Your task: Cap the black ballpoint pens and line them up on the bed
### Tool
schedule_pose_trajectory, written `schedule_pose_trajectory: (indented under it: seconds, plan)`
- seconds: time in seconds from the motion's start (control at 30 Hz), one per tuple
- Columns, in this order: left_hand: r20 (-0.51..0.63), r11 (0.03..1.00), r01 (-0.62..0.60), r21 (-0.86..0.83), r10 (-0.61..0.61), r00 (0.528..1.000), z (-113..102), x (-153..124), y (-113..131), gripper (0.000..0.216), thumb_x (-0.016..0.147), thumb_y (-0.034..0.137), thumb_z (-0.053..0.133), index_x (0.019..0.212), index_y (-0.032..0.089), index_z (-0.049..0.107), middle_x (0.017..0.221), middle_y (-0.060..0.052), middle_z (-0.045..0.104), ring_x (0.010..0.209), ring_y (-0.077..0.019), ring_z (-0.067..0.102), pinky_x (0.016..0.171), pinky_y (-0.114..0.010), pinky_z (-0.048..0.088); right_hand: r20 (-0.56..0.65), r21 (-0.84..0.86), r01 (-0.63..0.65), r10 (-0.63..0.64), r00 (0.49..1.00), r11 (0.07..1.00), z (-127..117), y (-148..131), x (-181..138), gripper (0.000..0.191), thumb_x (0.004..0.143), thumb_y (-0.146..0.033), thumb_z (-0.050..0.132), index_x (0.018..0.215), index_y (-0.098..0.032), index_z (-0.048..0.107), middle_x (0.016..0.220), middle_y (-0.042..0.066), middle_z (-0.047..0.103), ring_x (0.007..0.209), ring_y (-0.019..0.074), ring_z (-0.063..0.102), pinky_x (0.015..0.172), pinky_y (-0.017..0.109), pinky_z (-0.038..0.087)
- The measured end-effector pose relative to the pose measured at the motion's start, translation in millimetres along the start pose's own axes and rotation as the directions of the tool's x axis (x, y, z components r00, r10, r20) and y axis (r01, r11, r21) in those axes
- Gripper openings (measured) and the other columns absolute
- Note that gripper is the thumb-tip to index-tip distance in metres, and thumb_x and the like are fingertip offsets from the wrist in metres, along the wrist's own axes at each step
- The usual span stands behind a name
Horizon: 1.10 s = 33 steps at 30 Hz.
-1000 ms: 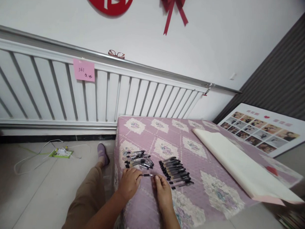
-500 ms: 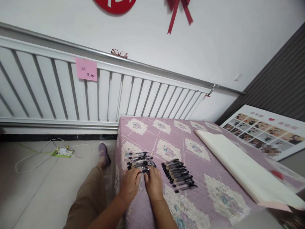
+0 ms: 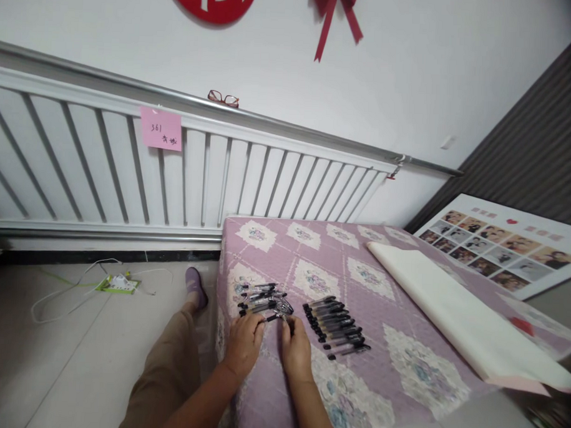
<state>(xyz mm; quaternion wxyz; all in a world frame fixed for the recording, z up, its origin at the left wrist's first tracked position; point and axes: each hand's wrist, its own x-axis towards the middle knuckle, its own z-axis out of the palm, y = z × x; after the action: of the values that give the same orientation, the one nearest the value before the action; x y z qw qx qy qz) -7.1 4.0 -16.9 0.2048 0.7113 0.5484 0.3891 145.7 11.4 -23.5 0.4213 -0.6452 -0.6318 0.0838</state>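
A pen with a black end lies crosswise between my two hands. Its left end is pinched by my left hand, whose fingers are closed. My right hand is closed with thumb and fingertips at the pen's other end, by its clear, shiny part. Just beyond the fingers is a loose group of black pens, some with shiny clear pieces among them. To the right of my right hand, several black pens lie side by side in a slanting row.
The purple floral cover spreads under everything. A long cream roll or board lies on its right part, near a photo board. A white radiator runs behind; a power strip with cables sits on the floor.
My right hand has shifted slightly right, away from my left, uncovering more of the pen between them. My left hand stays nearly in place; both pen groups look the same.
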Motion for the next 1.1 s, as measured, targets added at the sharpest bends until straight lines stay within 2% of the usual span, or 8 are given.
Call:
schedule_pose_trajectory:
  seconds: [0.13,0.27,0.5,0.9,1.1]
  plan:
    - [0.011,1.000,0.009,-0.010,-0.009,1.000,3.3,0.7,-3.2,0.022,0.089,0.022,0.039,0.098,0.022,0.059,0.095,-0.004,0.063,0.095,-0.0204,0.057,0.087,-0.037,0.040,-0.009,0.103,-0.078,0.079,0.997,0.992,-8.1,3.0,-7.8,0.026,0.084,-0.038,0.047,0.095,-0.018,0.060,0.090,0.010,0.068,0.083,0.0230,0.062,0.076,0.034,0.047]
    - [0.023,1.000,0.017,-0.025,-0.017,1.000,3.0,0.4,-4.2,0.022,0.089,0.022,0.039,0.098,0.021,0.059,0.096,-0.004,0.063,0.093,-0.0196,0.057,0.086,-0.035,0.042,-0.036,0.207,-0.132,0.142,0.989,0.969,-16.1,3.7,-13.4,0.023,0.079,-0.034,0.053,0.092,-0.017,0.062,0.092,0.009,0.068,0.086,0.0222,0.062,0.080,0.033,0.047]
    - [0.031,0.999,0.026,-0.047,-0.025,0.999,-4.7,-1.0,1.9,0.022,0.090,0.022,0.037,0.100,0.022,0.056,0.098,-0.003,0.063,0.095,-0.0176,0.057,0.087,-0.032,0.043,-0.051,0.354,-0.177,0.208,0.977,0.918,-24.5,0.6,-15.3,0.023,0.073,-0.033,0.059,0.089,-0.017,0.063,0.087,0.008,0.069,0.082,0.0214,0.063,0.077,0.033,0.049]
    - [0.063,0.996,0.088,0.009,-0.088,0.994,4.0,6.8,0.1,0.021,0.090,0.023,0.037,0.099,0.022,0.056,0.098,-0.004,0.063,0.093,-0.0185,0.058,0.084,-0.032,0.042,-0.015,0.449,-0.216,0.249,0.968,0.867,-27.3,-0.9,-15.8,0.023,0.072,-0.032,0.060,0.089,-0.017,0.065,0.088,0.007,0.070,0.083,0.0219,0.063,0.076,0.032,0.049]
    - [0.104,0.999,0.036,-0.040,-0.031,0.994,14.5,16.3,6.3,0.023,0.089,0.023,0.037,0.097,0.020,0.059,0.096,-0.005,0.064,0.092,-0.0184,0.058,0.084,-0.032,0.043,-0.021,0.469,-0.230,0.271,0.962,0.853,-28.0,-0.8,-16.2,0.024,0.074,-0.032,0.059,0.092,-0.017,0.065,0.090,0.008,0.070,0.084,0.0220,0.063,0.078,0.033,0.049]
